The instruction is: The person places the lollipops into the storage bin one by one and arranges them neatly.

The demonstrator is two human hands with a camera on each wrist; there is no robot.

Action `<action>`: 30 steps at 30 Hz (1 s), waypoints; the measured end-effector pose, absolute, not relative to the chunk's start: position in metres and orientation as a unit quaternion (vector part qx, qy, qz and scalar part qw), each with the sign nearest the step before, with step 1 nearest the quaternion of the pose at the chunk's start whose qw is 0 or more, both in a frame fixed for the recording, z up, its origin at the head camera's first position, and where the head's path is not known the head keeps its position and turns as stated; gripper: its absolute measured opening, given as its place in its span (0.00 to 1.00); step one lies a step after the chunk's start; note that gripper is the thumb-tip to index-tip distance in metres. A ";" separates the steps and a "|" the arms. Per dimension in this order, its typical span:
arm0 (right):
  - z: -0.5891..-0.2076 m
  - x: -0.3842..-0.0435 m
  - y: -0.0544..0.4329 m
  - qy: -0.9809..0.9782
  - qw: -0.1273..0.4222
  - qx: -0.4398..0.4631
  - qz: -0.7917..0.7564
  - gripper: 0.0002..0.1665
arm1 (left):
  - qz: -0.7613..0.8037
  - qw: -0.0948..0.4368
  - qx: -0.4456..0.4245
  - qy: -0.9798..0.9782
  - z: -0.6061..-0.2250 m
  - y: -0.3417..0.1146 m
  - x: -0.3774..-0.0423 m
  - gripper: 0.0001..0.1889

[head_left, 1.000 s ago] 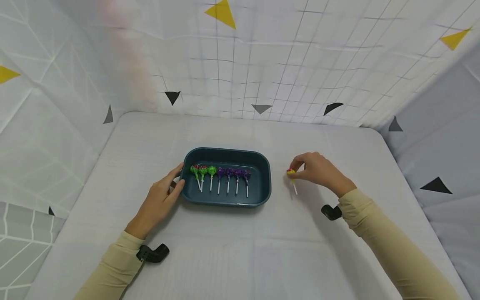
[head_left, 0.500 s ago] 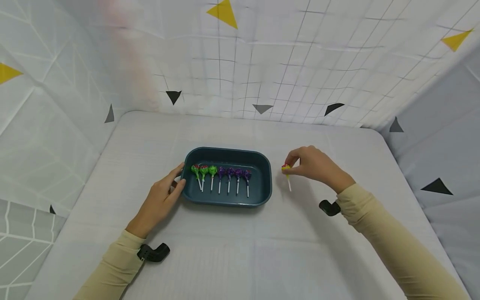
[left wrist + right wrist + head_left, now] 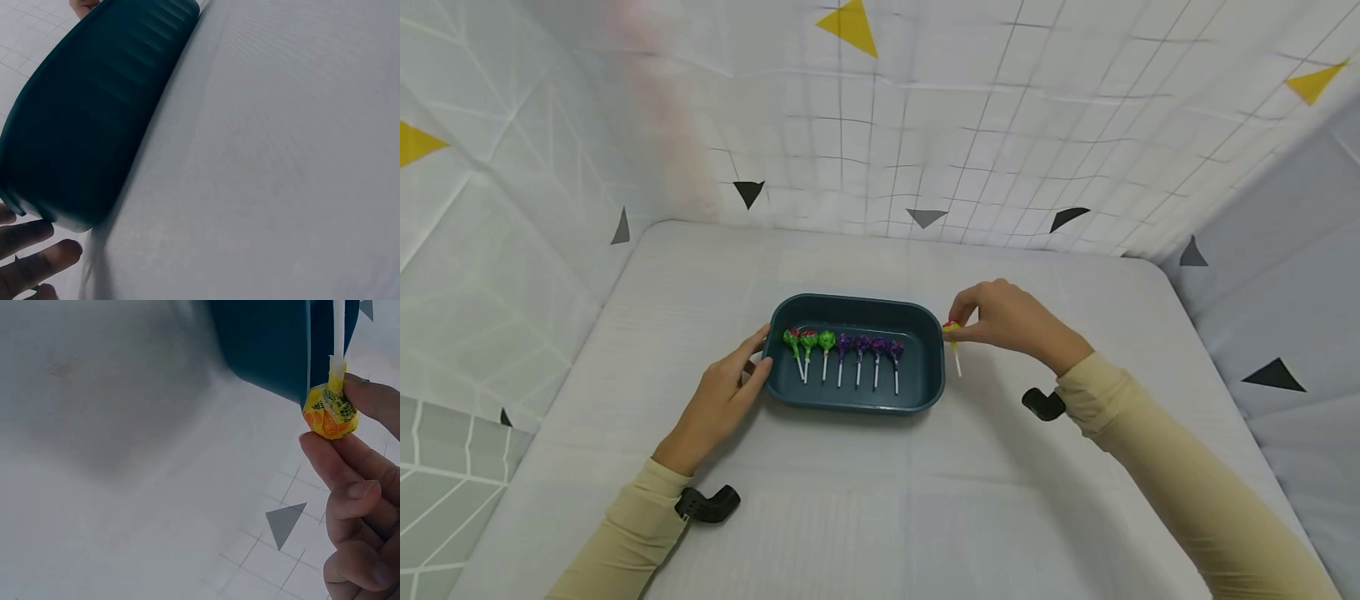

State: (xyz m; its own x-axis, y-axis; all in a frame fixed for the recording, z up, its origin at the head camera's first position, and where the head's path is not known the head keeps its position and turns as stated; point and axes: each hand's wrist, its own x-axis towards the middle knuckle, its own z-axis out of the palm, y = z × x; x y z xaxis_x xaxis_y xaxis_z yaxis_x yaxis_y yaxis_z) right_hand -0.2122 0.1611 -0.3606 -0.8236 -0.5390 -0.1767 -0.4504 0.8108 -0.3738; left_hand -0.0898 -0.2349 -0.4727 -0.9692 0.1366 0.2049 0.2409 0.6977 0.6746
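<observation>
My right hand pinches a lollipop in yellow and orange wrapping by its candy head, just outside the right end of the dark teal tray. Its white stick points down in the head view. Inside the tray, a row of wrapped lollipops lies with sticks toward me: green ones on the left, purple ones on the right. At the tray's left end rests my left hand, thumb and fingers spread against the end wall. In the left wrist view, its extended fingers lie right by the tray's outer side.
A white cloth covers the table. White sheets with grid lines and black and yellow triangles stand behind it and on both sides. Each wrist carries a black camera mount.
My right hand has moved left with the yellow lollipop, from right of the tray up to its right rim. The left hand and the tray have stayed in place.
</observation>
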 end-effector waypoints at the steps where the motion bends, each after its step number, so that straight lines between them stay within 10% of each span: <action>1: -0.360 -0.212 0.159 0.940 0.139 -0.266 -0.159 0.10 | -0.375 0.069 -0.103 -0.919 -0.473 -0.235 -0.090 0.28; 30: -0.369 -0.221 0.095 0.922 0.194 -0.332 -0.038 0.10 | -0.374 0.076 -0.103 -0.919 -0.474 -0.236 -0.091 0.28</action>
